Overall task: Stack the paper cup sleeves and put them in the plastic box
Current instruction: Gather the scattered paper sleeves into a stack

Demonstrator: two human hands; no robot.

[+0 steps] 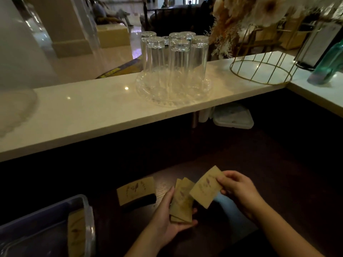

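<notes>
My left hand (168,217) cradles a small stack of brown paper cup sleeves (181,201) from below and the left. My right hand (236,188) pinches a single brown sleeve (205,187) by its right end, held tilted just above and right of the stack. Another sleeve (136,190) with a printed leaf design lies flat on the dark table to the left. The clear plastic box (87,219) sits at the lower left, with sleeves (76,232) standing inside against its right wall.
A white counter ledge (92,115) runs above the dark table. On it stand upturned glasses on a glass tray (174,89), a gold wire basket (259,71) and a green bottle (328,65). A white lidded container (233,117) sits under the ledge.
</notes>
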